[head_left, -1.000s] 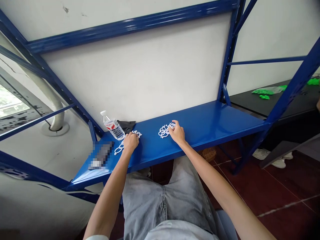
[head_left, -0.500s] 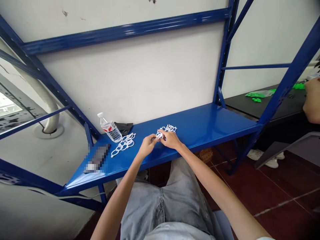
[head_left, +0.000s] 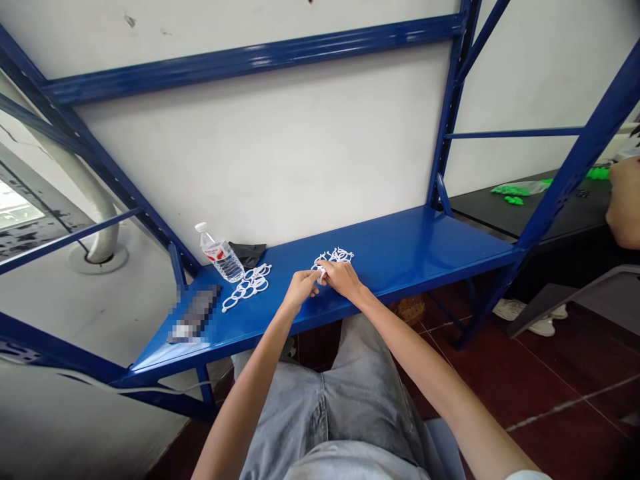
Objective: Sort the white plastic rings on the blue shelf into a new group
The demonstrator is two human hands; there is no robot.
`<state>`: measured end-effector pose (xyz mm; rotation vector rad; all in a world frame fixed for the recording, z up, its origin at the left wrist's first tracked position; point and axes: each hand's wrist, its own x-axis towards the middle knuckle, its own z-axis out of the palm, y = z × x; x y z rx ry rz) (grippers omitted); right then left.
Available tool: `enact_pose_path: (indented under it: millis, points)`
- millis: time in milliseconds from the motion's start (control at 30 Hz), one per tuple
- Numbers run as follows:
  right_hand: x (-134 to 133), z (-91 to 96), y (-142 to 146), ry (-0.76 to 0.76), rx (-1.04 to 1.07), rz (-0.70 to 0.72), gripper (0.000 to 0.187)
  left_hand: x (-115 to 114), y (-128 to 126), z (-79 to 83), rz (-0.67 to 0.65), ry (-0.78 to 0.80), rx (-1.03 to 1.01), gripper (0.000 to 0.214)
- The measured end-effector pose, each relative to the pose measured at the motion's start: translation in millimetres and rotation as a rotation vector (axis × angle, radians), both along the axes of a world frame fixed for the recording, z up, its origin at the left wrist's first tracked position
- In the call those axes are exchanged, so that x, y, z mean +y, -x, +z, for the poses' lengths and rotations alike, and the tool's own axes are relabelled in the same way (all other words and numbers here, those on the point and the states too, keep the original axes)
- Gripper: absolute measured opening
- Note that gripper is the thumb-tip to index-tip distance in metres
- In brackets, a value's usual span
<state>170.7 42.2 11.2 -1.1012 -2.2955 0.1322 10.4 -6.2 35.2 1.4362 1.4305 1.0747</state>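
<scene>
A seated person works at a blue metal shelf [head_left: 410,250] set against a white wall [head_left: 280,147], both hands meeting near the shelf's front edge. The left hand [head_left: 300,288] and right hand [head_left: 343,279] pinch a small white plastic ring [head_left: 321,272] between their fingertips, just in front of a loose pile of white rings [head_left: 336,256] that lies at mid-shelf, touching the right hand's fingers. Both hands are closed on the piece; how it is gripped is too small to make out.

A second cluster of linked white rings [head_left: 247,288] lies apart to the left, near a water bottle [head_left: 221,256] on its side and a dark folded cloth [head_left: 249,253] at the back edge by the wall. A blurred flat object [head_left: 195,313] rests at the shelf's left end, close to the front lip.

The right half of the shelf is bare blue metal out to the upright post [head_left: 575,167]. Diagonal braces and an upper crossbeam [head_left: 250,60] frame the space above. The person's grey trousers [head_left: 340,407] sit below the front edge, over a dark red tiled floor [head_left: 550,387]. Beyond the post, a black surface [head_left: 550,207] carries green pieces [head_left: 510,190], and part of another person [head_left: 624,200] shows at the right margin.
</scene>
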Motion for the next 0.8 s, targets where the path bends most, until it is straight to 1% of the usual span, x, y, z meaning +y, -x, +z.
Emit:
enact_pose_path:
  millis: [67, 200, 300, 400, 533, 600, 667, 800]
  points:
    - [1, -1.4, -1, -0.023, 0.025, 0.009, 0.038, 0, -4, -1.7, -0.018, 0.055, -0.128, 0.042]
    - [5, -5.6, -4, -0.028, 0.100, 0.036, 0.019, -4, -8, -9.5, -0.134, -0.017, -0.238, 0.046]
    - [8, -8.0, -4, -0.004, 0.136, 0.072, 0.028, -8, -7, -13.8, -0.168, -0.034, -0.281, 0.050]
    - [10, -7.7, -4, 0.056, 0.173, 0.090, 0.037, -12, -6, -13.3, -0.202, -0.058, -0.283, 0.050]
    - [10, -4.2, -5, 0.166, 0.250, 0.088, 0.061, -15, -8, -12.0, -0.220, -0.129, -0.234, 0.047]
    - [11, -3.0, -7, 0.234, 0.302, 0.117, 0.068, -14, -12, -14.2, -0.210, -0.151, -0.240, 0.046]
    - [13, -3.0, -8, 0.310, 0.358, 0.165, 0.072, -12, -16, -18.4, -0.193, -0.161, -0.277, 0.046]
    - [16, -4.3, -10, 0.446, 0.479, 0.271, 0.071, -8, -20, -25.6, -0.178, -0.170, -0.343, 0.044]
